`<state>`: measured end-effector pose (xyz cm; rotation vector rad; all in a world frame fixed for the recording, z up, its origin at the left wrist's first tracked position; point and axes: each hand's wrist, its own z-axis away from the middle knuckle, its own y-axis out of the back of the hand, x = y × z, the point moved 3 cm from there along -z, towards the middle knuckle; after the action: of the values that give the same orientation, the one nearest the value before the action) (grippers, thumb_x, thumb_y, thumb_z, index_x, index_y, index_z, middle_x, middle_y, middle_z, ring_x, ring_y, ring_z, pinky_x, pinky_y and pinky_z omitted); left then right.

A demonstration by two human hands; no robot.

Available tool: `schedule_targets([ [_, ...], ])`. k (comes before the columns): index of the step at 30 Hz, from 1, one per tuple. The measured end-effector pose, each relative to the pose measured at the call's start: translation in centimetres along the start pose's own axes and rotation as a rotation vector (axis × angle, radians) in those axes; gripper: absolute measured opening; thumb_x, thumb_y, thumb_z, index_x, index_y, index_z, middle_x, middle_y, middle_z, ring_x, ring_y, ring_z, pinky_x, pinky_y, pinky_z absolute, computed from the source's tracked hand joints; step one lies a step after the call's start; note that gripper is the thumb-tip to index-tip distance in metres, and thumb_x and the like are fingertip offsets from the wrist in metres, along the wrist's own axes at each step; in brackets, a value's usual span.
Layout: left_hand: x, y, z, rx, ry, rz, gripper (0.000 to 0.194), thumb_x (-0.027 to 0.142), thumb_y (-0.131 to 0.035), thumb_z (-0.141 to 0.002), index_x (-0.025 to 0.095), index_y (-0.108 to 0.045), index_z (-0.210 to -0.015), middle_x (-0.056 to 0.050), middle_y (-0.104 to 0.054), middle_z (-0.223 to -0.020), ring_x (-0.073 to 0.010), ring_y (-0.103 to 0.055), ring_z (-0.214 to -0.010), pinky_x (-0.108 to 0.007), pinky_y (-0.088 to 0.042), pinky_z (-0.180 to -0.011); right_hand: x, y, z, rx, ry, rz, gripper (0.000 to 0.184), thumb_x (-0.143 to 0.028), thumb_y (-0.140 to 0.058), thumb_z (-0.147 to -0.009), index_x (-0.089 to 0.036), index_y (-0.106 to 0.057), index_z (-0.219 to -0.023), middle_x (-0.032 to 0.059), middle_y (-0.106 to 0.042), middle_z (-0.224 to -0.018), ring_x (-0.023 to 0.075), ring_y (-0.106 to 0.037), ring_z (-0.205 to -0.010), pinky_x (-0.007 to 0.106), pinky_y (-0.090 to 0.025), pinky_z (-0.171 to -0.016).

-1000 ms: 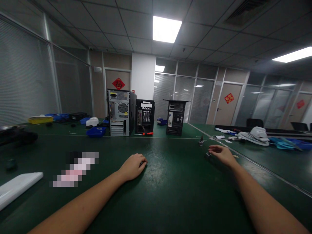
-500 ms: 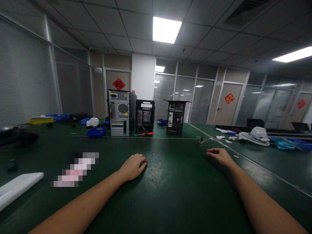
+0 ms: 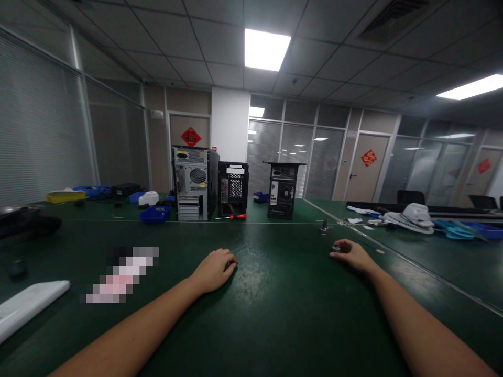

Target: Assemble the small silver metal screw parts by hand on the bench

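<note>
Dim grey tiled ceiling (image 3: 223, 44) above me
Glowing square light panel (image 3: 267, 50); white rectangular pillar (image 3: 231, 120) beside silver-framed glass partition (image 3: 265, 149).

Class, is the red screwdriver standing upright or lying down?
Lying down: the screwdriver stretches sideways along the green table, its red handle towards the right.

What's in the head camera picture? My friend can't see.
A person's right hand has a small shiny piece between thumb and forefinger at a green table, while the left hand lies curled. Beyond them stand three computer cases, a red screwdriver before the middle one.
</note>
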<state>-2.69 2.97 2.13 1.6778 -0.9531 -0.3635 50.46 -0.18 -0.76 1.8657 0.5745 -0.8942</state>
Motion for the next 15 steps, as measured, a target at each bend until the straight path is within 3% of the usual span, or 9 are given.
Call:
schedule_targets([
  [3,0.0,0.0,0.0,0.007,-0.002,-0.004,0.03,0.034,-0.046,-0.097,0.022,-0.072,-0.104,-0.008,-0.069,-0.105,-0.0229,-0.06,-0.1,-0.035,-0.046,-0.089,-0.7,-0.4,0.3,0.004,0.041,-0.013,0.05,-0.029,-0.083,-0.06,-0.017,-0.068,-0.106,0.0121,-0.075,-0.108,0.0266,-0.07,-0.102,0.039,-0.054,-0.095],
  [6,0.0,-0.1,0.0,0.013,-0.006,-0.009,0.029,0.033,-0.046,-0.097,0.021,-0.073,-0.103,-0.008,-0.069,-0.104,-0.0228,-0.06,-0.1,-0.035,-0.046,-0.089,-3.1,-1.7,1.0,-0.029,0.081,0.032,0.05,-0.024,-0.079,-0.065,-0.017,-0.068,-0.113,0.0122,-0.074,-0.111,0.027,-0.069,-0.107,0.04,-0.052,-0.098],
  [10,0.6,-0.2,0.0,0.011,-0.019,0.0,0.027,0.033,-0.049,-0.096,0.022,-0.072,-0.103,-0.007,-0.069,-0.103,-0.0226,-0.06,-0.099,-0.035,-0.046,-0.088,-8.8,-5.4,2.7,-0.163,0.216,0.105,0.052,-0.022,-0.075,-0.071,-0.019,-0.066,-0.122,0.0098,-0.074,-0.114,0.0246,-0.068,-0.109,0.038,-0.05,-0.1],
  [15,2.6,-0.1,0.2,-0.006,-0.047,0.053,0.026,0.037,-0.05,-0.096,0.024,-0.07,-0.108,-0.005,-0.068,-0.105,-0.0223,-0.06,-0.1,-0.035,-0.046,-0.087,-16.6,-11.2,6.5,-0.337,0.507,0.229,0.049,-0.022,-0.07,-0.077,-0.019,-0.064,-0.126,0.0074,-0.072,-0.115,0.0224,-0.067,-0.108,0.037,-0.047,-0.101],
])
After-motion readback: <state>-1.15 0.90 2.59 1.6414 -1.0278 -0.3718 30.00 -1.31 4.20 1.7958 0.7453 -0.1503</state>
